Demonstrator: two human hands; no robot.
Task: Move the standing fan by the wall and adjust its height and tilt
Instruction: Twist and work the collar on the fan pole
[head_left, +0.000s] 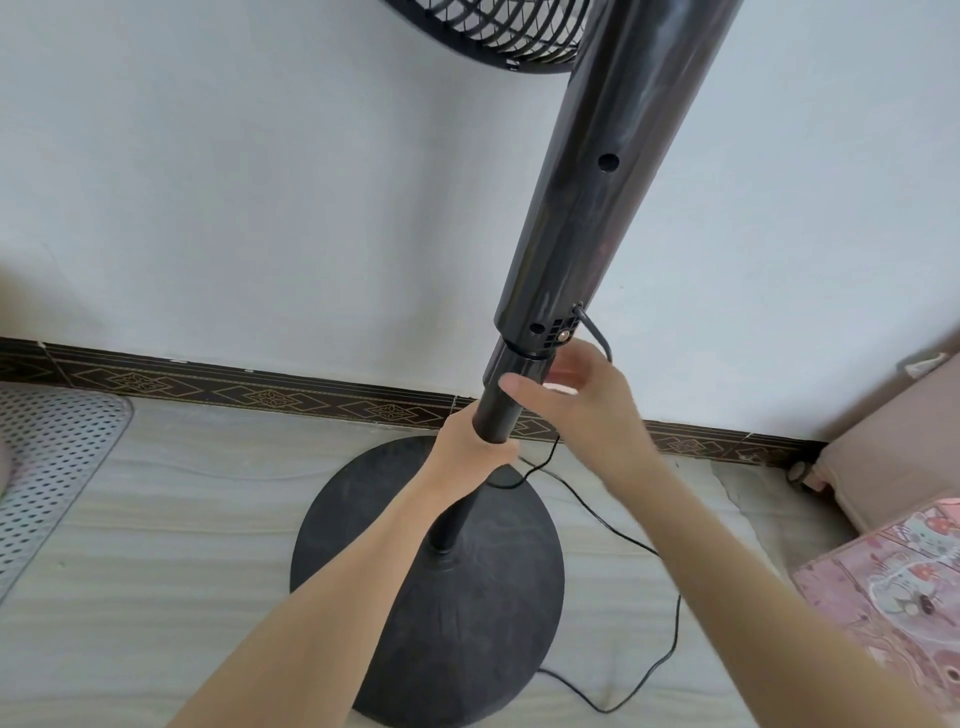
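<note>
Standing on its round base (431, 613) on the floor, the fan (587, 208) is already close to the wall (260, 182); so the moving looks done. The left hand (467, 447) grips the thin pole (496, 415); the right hand (582, 405) curls round the collar (514, 366) just above, fingers partly hidden. Height seems in progress; tilt is probably still left. A cord (623, 540) trails over the floor.

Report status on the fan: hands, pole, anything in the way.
Left hand grips the lower pole. Right hand at the height collar, grip unclear. Power cord trails across the round base.
</note>
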